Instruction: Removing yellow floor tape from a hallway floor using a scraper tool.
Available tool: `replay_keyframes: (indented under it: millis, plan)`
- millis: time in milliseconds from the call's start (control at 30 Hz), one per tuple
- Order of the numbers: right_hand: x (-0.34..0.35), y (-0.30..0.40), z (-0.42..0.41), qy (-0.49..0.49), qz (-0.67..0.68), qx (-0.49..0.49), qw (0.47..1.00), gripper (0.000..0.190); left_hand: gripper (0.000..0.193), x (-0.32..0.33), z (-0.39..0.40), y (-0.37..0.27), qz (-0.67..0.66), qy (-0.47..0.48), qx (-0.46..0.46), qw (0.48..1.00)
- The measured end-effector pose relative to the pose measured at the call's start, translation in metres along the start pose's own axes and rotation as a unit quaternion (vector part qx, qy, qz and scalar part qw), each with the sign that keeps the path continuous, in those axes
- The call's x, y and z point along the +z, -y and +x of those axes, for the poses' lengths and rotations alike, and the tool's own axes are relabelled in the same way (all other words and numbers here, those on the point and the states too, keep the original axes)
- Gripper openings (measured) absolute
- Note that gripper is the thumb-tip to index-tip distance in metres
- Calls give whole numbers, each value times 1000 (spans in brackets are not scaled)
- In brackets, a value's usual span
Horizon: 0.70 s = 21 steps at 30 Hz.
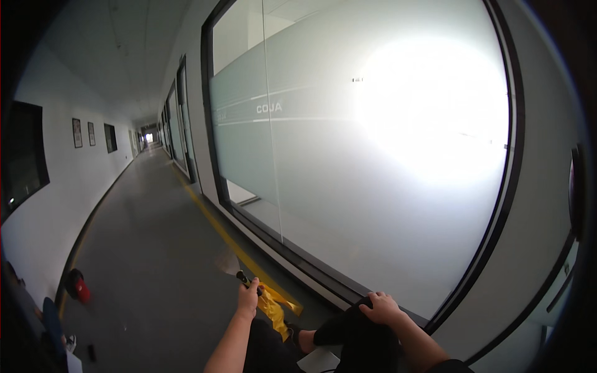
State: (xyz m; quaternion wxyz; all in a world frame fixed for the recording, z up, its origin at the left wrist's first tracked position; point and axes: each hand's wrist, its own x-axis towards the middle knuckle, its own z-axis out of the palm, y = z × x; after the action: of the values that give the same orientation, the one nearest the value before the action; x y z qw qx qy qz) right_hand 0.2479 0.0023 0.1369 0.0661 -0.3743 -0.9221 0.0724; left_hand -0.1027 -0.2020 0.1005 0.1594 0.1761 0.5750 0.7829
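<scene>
My left hand (248, 298) grips the black handle of a putty knife (243, 277), with its broad metal blade pointing away over the floor. Crumpled yellow tape (271, 307) hangs or lies just beside that hand and reaches down near my shoe; whether the hand also touches it, I cannot tell. My right hand (382, 308) rests on my bent knee (361, 321) in black trousers, holding nothing, its fingers slightly spread. A yellow floor line (219, 226) runs along the wall past the blade.
A frosted glass panel (317, 177) bearing writing rises from a dark-framed base on the right. Along the left wall are a red and black object (81, 289), a small dark object (91, 353) and part of another person (52, 321). The grey corridor floor (144, 224) stretches ahead.
</scene>
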Motion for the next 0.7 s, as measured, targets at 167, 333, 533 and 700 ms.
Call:
replay_keyframes:
  millis: [167, 333, 533, 700]
  plan:
    - [-27, 4, -10, 26, -42, -87, 995, 60, 31, 18, -5, -20, 4, 72, -76, 994]
    - [-15, 43, 28, 27, 305, -86, 948, 53, 42, 74, -31, 5, 119, 182, -83, 973]
    - [49, 113, 71, 341, 681, 111, 639, 49, 45, 97, -61, 81, 233, 274, 27, 933]
    - [53, 120, 75, 337, 752, 118, 554, 34, 49, 110, -94, 35, 316, 279, 52, 906]
